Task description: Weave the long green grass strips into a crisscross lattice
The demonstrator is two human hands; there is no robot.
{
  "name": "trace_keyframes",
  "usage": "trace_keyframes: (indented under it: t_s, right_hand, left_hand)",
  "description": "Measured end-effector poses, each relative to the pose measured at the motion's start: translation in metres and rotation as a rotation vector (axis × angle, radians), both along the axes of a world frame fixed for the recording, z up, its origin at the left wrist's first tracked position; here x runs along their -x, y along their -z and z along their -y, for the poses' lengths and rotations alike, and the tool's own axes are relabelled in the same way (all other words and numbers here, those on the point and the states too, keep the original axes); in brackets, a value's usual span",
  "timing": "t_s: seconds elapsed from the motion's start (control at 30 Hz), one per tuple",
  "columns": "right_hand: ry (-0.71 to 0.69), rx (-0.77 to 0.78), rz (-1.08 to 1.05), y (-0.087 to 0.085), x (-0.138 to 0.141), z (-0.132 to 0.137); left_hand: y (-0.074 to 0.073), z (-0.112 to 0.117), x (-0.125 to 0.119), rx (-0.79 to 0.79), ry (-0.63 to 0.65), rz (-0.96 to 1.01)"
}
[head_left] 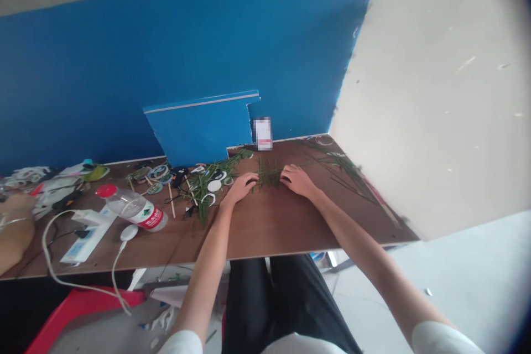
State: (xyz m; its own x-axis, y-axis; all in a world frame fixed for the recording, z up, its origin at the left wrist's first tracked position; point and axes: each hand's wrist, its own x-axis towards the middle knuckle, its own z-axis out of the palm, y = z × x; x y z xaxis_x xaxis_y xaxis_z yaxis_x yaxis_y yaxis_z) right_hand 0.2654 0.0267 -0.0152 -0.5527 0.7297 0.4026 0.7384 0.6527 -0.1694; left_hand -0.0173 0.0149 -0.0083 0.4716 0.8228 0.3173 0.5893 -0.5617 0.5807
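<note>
A small loose lattice of crossed thin green grass-like strips (269, 173) lies on the brown table between my hands. At its left edge is my left hand (241, 187), its fingers bent and closed on strip ends. My right hand (297, 179) grips the strips at the right edge with curled fingers. Just what each fingertip pinches is too small to make out clearly. A pile of more green strips (203, 191) lies left of my left hand, with white rings and a round white disc (214, 186) among it. Further loose strips (348, 168) lie right of my right hand.
A plastic water bottle (139, 207) with a red cap lies on its side at the left, near a white power strip (89, 238) and cables. Another person's arm (16, 232) rests at the far left. A blue partition (207, 50) closes off the back, a white panel (435, 99) the right.
</note>
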Motion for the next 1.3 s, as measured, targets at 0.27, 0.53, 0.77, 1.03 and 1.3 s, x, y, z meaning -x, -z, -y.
trace_keyframes:
  t_s: [0.27,0.53,0.77,1.03,1.3]
  right_hand:
    - [0.017,-0.054,-0.013,-0.002,0.0,0.001]
    - [0.038,-0.035,-0.002,-0.007,0.001,0.004]
    - [0.032,-0.048,0.035,-0.007,0.004,0.006]
    - [0.182,-0.089,0.024,-0.002,-0.004,0.001]
    - [0.043,-0.067,0.032,-0.003,0.006,0.003]
  left_hand:
    - [0.007,-0.005,-0.003,-0.039,-0.017,-0.025]
    - [0.008,-0.001,0.0,-0.073,-0.016,-0.061]
    - [0.006,0.0,-0.002,-0.064,-0.015,-0.05]
    - [0.005,-0.001,-0.002,-0.077,-0.021,-0.076]
    - [0.006,-0.003,-0.011,-0.097,-0.056,-0.105]
